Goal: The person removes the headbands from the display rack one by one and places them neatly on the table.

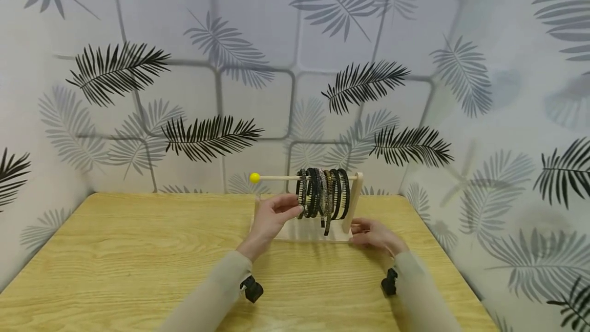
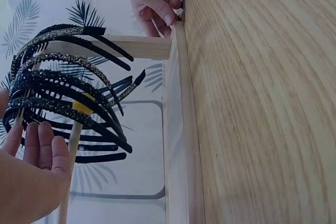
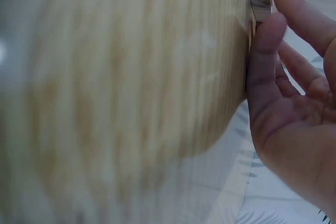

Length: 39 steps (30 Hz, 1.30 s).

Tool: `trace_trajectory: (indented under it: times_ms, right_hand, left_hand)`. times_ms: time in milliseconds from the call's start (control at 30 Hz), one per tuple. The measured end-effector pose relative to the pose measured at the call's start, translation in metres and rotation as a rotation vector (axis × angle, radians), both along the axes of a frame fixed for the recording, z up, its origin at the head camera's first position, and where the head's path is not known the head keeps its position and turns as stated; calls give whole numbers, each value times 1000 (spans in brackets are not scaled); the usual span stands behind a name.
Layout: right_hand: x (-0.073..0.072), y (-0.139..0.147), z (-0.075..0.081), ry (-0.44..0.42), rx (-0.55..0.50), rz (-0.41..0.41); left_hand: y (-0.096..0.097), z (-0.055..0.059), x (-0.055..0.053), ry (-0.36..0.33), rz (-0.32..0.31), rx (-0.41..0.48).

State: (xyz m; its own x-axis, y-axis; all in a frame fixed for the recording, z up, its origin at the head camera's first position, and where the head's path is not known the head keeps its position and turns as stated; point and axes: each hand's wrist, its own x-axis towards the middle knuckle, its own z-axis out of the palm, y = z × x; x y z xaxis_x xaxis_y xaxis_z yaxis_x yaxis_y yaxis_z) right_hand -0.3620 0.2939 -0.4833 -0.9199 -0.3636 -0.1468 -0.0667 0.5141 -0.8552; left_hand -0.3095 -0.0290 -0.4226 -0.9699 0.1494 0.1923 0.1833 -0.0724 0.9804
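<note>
Several headbands [image 1: 313, 193], black and glittery, hang bunched on the rod [image 1: 278, 178] of a pale wooden stand. A yellow ball [image 1: 255, 178] caps the rod's left end, and an upright [image 1: 354, 204] carries its right end. My left hand [image 1: 269, 219] is at the leftmost headband, fingertips right against it. In the left wrist view its fingers [image 2: 46, 148] extend loosely beside the black bands. At the right end of the base [image 1: 295, 230], my right hand [image 1: 375, 234] grips the edge, thumb in front and fingers behind.
The stand sits near the back of a wood-grain table [image 1: 138, 260]. Behind and to the sides hang pale walls of leaf-patterned fabric [image 1: 258, 101]. A small black device [image 1: 252, 289] is strapped at the left wrist, another [image 1: 389, 282] at the right.
</note>
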Motion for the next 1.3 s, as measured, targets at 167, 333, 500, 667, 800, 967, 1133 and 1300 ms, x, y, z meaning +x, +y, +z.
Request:
trace_trajectory:
  times_ms: [167, 333, 500, 667, 800, 967, 1133, 1300]
  right_hand:
    - [-3, -2, 0, -13, 21, -37]
    - [-3, -3, 0, -33, 0, -47]
    - [-4, -3, 0, -61, -28, -66]
    - [-5, -4, -2, -67, -22, -82]
    - [-5, -3, -2, -64, -26, -86]
    - [-4, -5, 0, -67, -41, -84]
    - [-2, -7, 1, -67, -42, -80]
    - [-1, -7, 1, -77, -39, -84]
  left_hand:
    - [7, -2, -5, -22, 14, 5]
    - [13, -1, -7, 3, 12, -17]
    - [12, -2, -7, -11, 35, -32]
    - [4, -1, -8, -51, 18, 5]
    - [-4, 2, -9, -83, -11, 46]
    - [-16, 6, -9, -69, -40, 58]
    - [-24, 10, -8, -61, -53, 66]
    - [-31, 14, -6, -70, -39, 52]
